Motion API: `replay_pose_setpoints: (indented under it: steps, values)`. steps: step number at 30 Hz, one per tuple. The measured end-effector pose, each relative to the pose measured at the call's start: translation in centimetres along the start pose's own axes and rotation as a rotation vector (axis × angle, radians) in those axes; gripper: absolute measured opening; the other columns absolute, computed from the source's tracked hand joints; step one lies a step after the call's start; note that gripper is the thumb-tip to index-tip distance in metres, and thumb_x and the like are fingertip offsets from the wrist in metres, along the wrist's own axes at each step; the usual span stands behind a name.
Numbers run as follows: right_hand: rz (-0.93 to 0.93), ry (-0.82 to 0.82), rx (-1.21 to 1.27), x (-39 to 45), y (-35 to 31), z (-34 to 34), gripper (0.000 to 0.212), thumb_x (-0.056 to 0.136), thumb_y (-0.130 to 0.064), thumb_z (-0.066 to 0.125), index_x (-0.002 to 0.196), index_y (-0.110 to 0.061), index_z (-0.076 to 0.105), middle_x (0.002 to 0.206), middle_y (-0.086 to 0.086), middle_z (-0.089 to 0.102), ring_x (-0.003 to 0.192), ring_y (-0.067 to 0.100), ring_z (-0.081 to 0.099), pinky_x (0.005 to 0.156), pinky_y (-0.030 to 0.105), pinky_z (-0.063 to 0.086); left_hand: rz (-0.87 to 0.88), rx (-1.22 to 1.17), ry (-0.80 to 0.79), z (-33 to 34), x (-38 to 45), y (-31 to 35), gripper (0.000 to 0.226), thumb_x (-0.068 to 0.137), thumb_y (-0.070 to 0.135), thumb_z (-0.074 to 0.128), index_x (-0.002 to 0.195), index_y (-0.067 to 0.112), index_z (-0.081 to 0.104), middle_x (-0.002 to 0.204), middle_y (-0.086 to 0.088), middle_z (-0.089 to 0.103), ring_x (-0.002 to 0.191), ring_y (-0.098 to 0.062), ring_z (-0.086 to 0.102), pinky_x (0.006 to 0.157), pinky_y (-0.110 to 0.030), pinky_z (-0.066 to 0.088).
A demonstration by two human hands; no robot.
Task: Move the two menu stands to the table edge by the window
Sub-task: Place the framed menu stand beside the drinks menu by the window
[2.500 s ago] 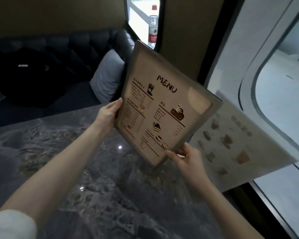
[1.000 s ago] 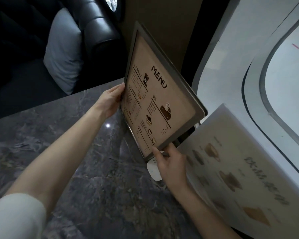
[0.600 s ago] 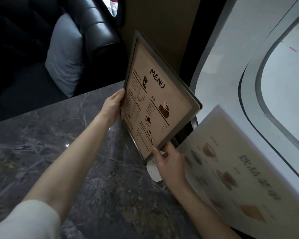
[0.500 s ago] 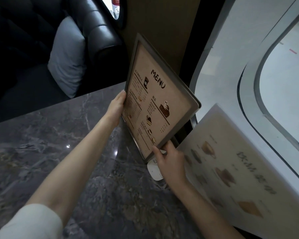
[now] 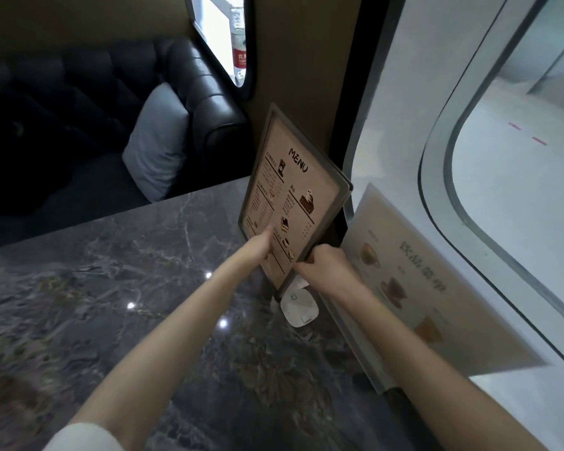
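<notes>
A dark-framed menu stand (image 5: 293, 193) headed "MENU" leans at the far right corner of the grey marble table (image 5: 111, 288), next to the wall. My left hand (image 5: 258, 247) rests against its lower front face. My right hand (image 5: 326, 265) grips its lower right edge. A second, pale menu stand (image 5: 414, 281) with pictures of drinks stands along the table edge by the window, just right of my right arm. Whether the first stand's base touches the table is hidden by my hands.
A small white card or coaster (image 5: 298, 304) lies on the table below the framed stand. Behind the table is a black sofa (image 5: 209, 102) with a grey cushion (image 5: 158, 148). The window frame (image 5: 437, 177) runs along the right. A bottle (image 5: 240, 53) stands on a far ledge.
The framed menu stand has moved farther away toward the wall corner and stands more upright. My left hand shifted from its left edge onto its lower front.
</notes>
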State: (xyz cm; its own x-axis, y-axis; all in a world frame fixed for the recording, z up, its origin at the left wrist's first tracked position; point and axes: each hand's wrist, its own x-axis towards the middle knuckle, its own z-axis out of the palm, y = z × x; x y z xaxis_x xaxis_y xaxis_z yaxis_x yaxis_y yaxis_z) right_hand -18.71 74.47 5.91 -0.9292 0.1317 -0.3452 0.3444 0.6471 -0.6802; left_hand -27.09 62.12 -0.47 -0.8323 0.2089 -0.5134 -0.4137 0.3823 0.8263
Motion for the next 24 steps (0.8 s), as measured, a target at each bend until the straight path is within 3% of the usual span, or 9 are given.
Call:
replay_pose_setpoints:
  steps: [2, 4, 7, 11, 13, 17, 19, 21, 24]
  values:
    - [-0.061, -0.015, -0.021, -1.2, -1.5, -1.4, 0.039, 0.09, -0.018, 0.053, 0.127, -0.01, 0.049, 0.132, 0.01, 0.054, 0.115, 0.026, 0.055, 0.089, 0.035, 0.053, -0.099, -0.064, -0.002, -0.2, -1.0, 0.9, 0.062, 0.097, 0.05, 0.025, 0.137, 0.005, 0.038, 0.124, -0.019, 0.057, 0.111, -0.033, 0.055, 0.102, -0.042, 0.042]
    - [-0.15, 0.026, -0.057, -2.6, -2.9, -2.9, 0.035, 0.09, -0.018, 0.051, 0.124, -0.008, 0.051, 0.131, 0.01, 0.055, 0.112, 0.024, 0.056, 0.079, 0.027, 0.054, -0.144, -0.094, -0.006, -0.6, -2.1, 1.6, 0.063, 0.095, 0.052, 0.026, 0.129, 0.001, 0.045, 0.095, -0.015, 0.062, 0.09, -0.029, 0.061, 0.087, -0.04, 0.048]
    - [-0.315, 0.117, -0.15, -4.8, -4.4, -5.4, 0.025, 0.091, -0.018, 0.048, 0.112, -0.007, 0.057, 0.124, 0.011, 0.06, 0.108, 0.023, 0.058, 0.07, 0.02, 0.047, -0.147, -0.119, 0.008, -1.2, -3.1, 2.0, 0.06, 0.094, 0.056, 0.023, 0.115, 0.007, 0.051, 0.087, -0.014, 0.064, 0.075, -0.024, 0.064, 0.06, -0.032, 0.045]
    - [-0.483, 0.143, -0.238, -6.6, -5.7, -9.5, 0.022, 0.093, -0.015, 0.046, 0.109, -0.007, 0.059, 0.124, 0.012, 0.061, 0.107, 0.024, 0.059, 0.072, 0.019, 0.046, -0.174, -0.301, 0.014, -1.3, -3.6, 1.4, 0.052, 0.094, 0.055, 0.025, 0.071, 0.014, 0.047, 0.07, -0.008, 0.049, 0.058, -0.018, 0.045, 0.052, -0.027, 0.031]
    - [-0.565, 0.175, -0.281, -6.4, -6.3, -11.3, 0.025, 0.093, -0.014, 0.045, 0.113, -0.008, 0.058, 0.124, 0.011, 0.061, 0.108, 0.022, 0.058, 0.076, 0.019, 0.043, -0.134, -0.39, 0.051, -0.9, -3.2, 0.5, 0.049, 0.097, 0.048, 0.028, 0.064, 0.015, 0.043, 0.066, -0.005, 0.038, 0.055, -0.016, 0.035, 0.051, -0.026, 0.027]
    - [-0.652, 0.141, -0.373, -4.3, -7.1, -12.1, 0.028, 0.094, -0.018, 0.044, 0.12, -0.011, 0.054, 0.123, 0.011, 0.061, 0.107, 0.021, 0.059, 0.078, 0.02, 0.045, -0.092, -0.487, 0.06, 0.5, -2.7, -1.6, 0.042, 0.098, 0.042, 0.032, 0.097, 0.01, 0.059, 0.078, -0.007, 0.048, 0.067, -0.016, 0.045, 0.061, -0.026, 0.038]
    - [-0.638, 0.121, -0.407, -2.7, -7.1, -12.1, 0.028, 0.094, -0.02, 0.044, 0.119, -0.01, 0.051, 0.122, 0.013, 0.06, 0.104, 0.022, 0.06, 0.074, 0.021, 0.047, -0.052, -0.451, 0.082, 1.3, -2.5, -2.7, 0.045, 0.099, 0.04, 0.027, 0.123, 0.011, 0.052, 0.106, -0.009, 0.058, 0.091, -0.019, 0.056, 0.075, -0.029, 0.044]
    - [-0.589, 0.115, -0.4, -1.2, -7.0, -12.0, 0.029, 0.093, -0.023, 0.047, 0.118, -0.008, 0.048, 0.119, 0.014, 0.061, 0.099, 0.023, 0.061, 0.071, 0.025, 0.052, -0.021, -0.394, 0.122, 2.1, -2.2, -3.7, 0.048, 0.1, 0.04, 0.024, 0.133, 0.013, 0.046, 0.126, -0.01, 0.056, 0.106, -0.02, 0.055, 0.08, -0.027, 0.044]
    - [-0.452, 0.109, -0.382, 0.9, -6.8, -11.8, 0.034, 0.092, -0.028, 0.049, 0.118, -0.007, 0.044, 0.113, 0.014, 0.063, 0.083, 0.018, 0.058, 0.055, 0.019, 0.047, -0.019, -0.38, 0.131, 2.9, -1.4, -4.7, 0.049, 0.1, 0.041, 0.024, 0.135, 0.013, 0.045, 0.132, -0.012, 0.055, 0.085, -0.006, 0.056, 0.066, -0.013, 0.044]
